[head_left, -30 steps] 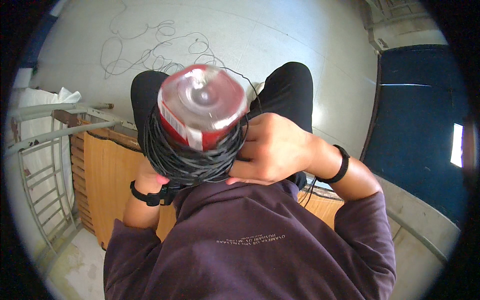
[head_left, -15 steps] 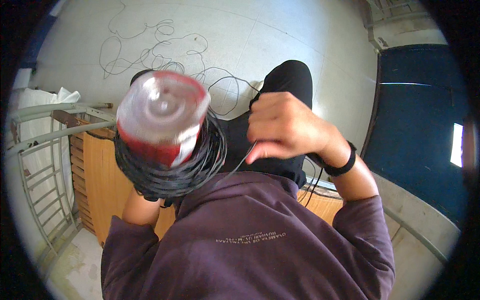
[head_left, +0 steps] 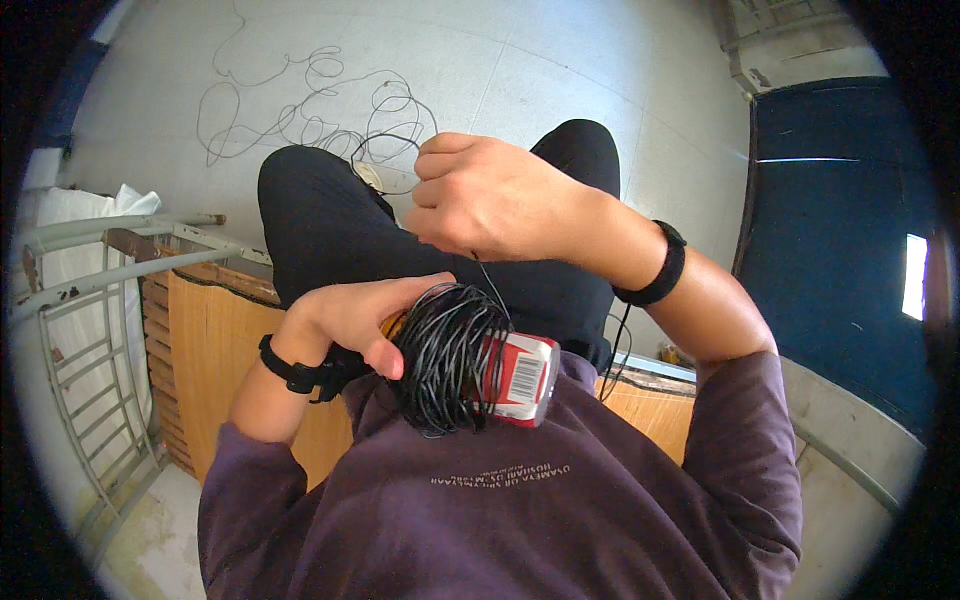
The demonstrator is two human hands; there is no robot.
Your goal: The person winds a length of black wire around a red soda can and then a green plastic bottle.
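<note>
Around a red and white plastic jar runs a thick winding of thin black wire, covering most of its middle. The jar lies on its side in front of my chest, its bottom end toward the right. My left hand grips the other end, thumb against the winding; a bit of yellow shows there. Above the jar, my right hand is closed on the wire, and a short strand runs from it down to the winding. Its fingertips are hidden beneath the hand. More loose wire lies in tangled loops on the floor ahead.
My legs in black trousers are bent below my hands. At the left stands a metal bed frame beside a wooden board. A dark blue panel is on the right. Wire also hangs by my right forearm.
The jar has swung from bottom-up at the left to lying sideways nearer my chest, its bottom now rightward. My right hand has moved left and up, over the jar.
</note>
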